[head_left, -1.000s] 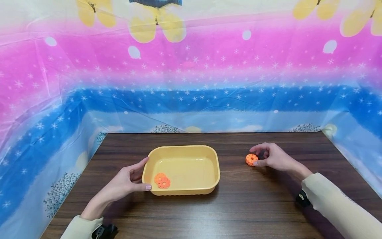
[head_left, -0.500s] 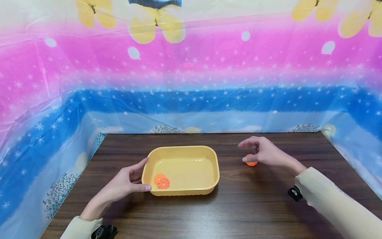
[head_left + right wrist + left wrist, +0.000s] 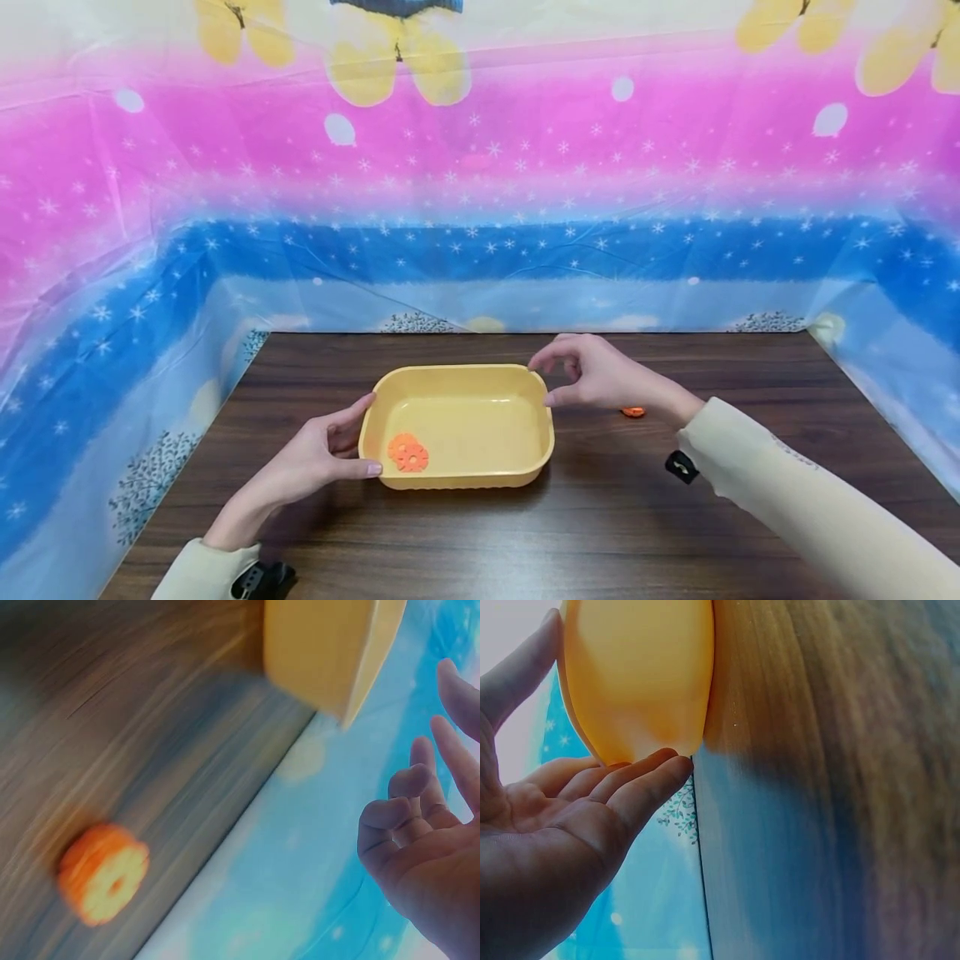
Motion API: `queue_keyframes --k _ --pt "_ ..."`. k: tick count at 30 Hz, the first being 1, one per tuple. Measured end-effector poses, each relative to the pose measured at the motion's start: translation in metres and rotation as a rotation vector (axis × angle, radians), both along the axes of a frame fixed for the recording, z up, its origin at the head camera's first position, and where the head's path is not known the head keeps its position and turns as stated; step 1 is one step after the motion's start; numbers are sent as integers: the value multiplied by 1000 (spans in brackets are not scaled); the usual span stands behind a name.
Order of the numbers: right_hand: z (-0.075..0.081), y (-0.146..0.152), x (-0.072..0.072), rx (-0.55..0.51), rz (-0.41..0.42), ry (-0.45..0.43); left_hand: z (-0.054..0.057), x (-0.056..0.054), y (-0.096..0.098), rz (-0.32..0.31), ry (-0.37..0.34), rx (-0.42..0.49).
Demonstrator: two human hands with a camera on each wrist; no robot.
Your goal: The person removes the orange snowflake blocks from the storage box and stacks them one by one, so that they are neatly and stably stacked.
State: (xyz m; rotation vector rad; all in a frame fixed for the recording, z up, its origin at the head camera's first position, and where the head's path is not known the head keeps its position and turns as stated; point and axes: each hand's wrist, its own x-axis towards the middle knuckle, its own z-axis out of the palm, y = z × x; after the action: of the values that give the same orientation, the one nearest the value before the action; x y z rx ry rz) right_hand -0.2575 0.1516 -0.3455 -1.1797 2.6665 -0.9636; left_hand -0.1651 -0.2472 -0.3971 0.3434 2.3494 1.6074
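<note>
A yellow plastic basin (image 3: 468, 481) stands on the table. My left hand (image 3: 318, 454) grips its left end, thumb on the near corner and fingers along the end wall. The left wrist view shows those fingers (image 3: 649, 784) against the basin (image 3: 641, 682). Two orange notched discs (image 3: 410, 457) lie overlapping in the basin's near-left corner. At its far-right corner, my right hand (image 3: 588, 371) has thumb and index finger apart, with nothing between them. A short stack of orange notched discs (image 3: 105, 874) sits on the table, mostly hidden behind the right wrist in the head view.
The dark wood-grain table (image 3: 600, 533) ends at a printed cloth backdrop (image 3: 480, 250) along its back and sides. Each wrist wears a black device, such as the left wrist's camera mount (image 3: 262, 581).
My right hand has left the stack of orange discs and moved left to the basin's right end. The stack stays where it was. The left hand and basin keep their place.
</note>
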Motion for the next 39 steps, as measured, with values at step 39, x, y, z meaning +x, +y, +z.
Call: queue_keyframes --k 39 --pt "-49 -159 13 175 290 -93 0 -1 0 -12 -8 13"
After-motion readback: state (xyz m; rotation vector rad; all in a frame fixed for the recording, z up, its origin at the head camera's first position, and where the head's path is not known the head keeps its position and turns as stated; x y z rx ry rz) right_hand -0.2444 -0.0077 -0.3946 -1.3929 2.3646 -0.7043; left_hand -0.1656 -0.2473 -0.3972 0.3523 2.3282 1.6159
